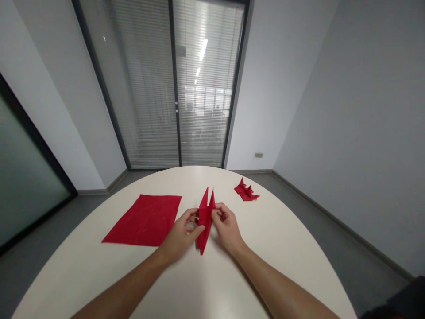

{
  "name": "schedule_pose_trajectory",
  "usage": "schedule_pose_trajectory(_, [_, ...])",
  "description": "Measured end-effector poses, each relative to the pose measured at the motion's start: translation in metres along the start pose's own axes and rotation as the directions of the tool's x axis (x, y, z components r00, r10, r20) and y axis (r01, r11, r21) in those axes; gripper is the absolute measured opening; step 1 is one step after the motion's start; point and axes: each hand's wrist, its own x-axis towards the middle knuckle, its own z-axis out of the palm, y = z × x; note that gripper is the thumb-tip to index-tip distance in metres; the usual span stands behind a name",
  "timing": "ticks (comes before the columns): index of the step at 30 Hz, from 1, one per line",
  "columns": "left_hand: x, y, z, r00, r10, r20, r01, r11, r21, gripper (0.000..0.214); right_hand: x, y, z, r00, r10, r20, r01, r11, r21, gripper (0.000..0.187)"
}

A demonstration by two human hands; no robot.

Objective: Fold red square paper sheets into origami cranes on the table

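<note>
A folded red paper napkin (205, 221), narrow with two points at its far end, stands between my hands over the white round table (212, 283). My left hand (182, 235) pinches its left side with thumb and fingers. My right hand (226, 226) pinches its right side at about the same height. The lower tip of the napkin reaches the tabletop near my wrists.
A flat red napkin (146, 219) lies unfolded on the table to the left of my hands. A small finished folded red napkin (246, 191) sits at the far right of the table. Beyond the table stand glass doors with blinds.
</note>
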Motion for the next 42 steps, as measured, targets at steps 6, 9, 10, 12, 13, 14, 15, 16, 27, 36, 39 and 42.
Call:
schedule_pose_trajectory(6, [-0.001,0.007,0.001,0.995,-0.070,0.069,0.075,0.994,-0.077,0.027,-0.004,0.001,0.001,0.999,-0.030,0.015,0.031,0.995,-0.099,0.021])
schedule_pose_trajectory(9, [-0.001,0.009,0.004,0.991,-0.132,0.037,0.135,0.986,-0.095,0.030,-0.004,0.001,0.001,0.999,-0.030,0.015,0.031,0.992,-0.122,0.022])
schedule_pose_trajectory(10, [-0.001,0.008,0.005,0.988,-0.156,0.021,0.158,0.980,-0.119,0.032,-0.004,0.001,0.001,0.999,-0.022,0.026,0.025,0.993,-0.112,0.022])
schedule_pose_trajectory(12, [-0.002,0.007,0.008,0.983,-0.183,-0.014,0.178,0.969,-0.174,0.036,-0.005,-0.001,0.003,0.997,0.008,0.074,-0.003,0.998,-0.065,0.023])
schedule_pose_trajectory(13, [-0.002,0.006,0.010,0.983,-0.183,-0.030,0.174,0.965,-0.195,0.038,-0.005,-0.002,0.004,0.994,0.022,0.105,-0.018,0.999,-0.040,0.024])
schedule_pose_trajectory(14, [-0.002,0.005,0.011,0.983,-0.175,-0.044,0.163,0.964,-0.208,0.038,-0.006,-0.003,0.005,0.990,0.031,0.135,-0.029,0.999,-0.023,0.026])
schedule_pose_trajectory(15, [-0.002,0.004,0.012,0.984,-0.166,-0.058,0.150,0.966,-0.213,0.038,-0.006,-0.004,0.006,0.987,0.038,0.154,-0.036,0.999,-0.017,0.027])
schedule_pose_trajectory(16, [-0.002,0.003,0.012,0.985,-0.159,-0.072,0.141,0.967,-0.211,0.038,-0.006,-0.004,0.006,0.986,0.042,0.160,-0.040,0.999,-0.021,0.028])
schedule_pose_trajectory(27, [-0.001,0.010,0.010,0.969,-0.247,-0.015,0.226,0.908,-0.353,0.043,-0.002,0.004,0.003,0.999,-0.014,0.048,0.020,0.991,-0.129,0.028])
schedule_pose_trajectory(36, [-0.004,0.002,0.007,0.950,-0.287,0.119,0.310,0.854,-0.417,0.046,-0.004,-0.002,0.006,0.994,0.002,0.111,0.008,0.996,-0.089,0.031])
schedule_pose_trajectory(39, [-0.002,-0.002,0.007,0.959,-0.269,0.095,0.284,0.873,-0.397,0.044,-0.006,0.000,0.006,0.995,0.009,0.103,-0.004,0.998,-0.056,0.030])
schedule_pose_trajectory(42, [0.001,-0.001,0.007,0.965,-0.260,0.032,0.252,0.889,-0.383,0.046,-0.008,0.001,0.005,0.997,-0.045,0.065,0.050,0.995,-0.082,0.028])
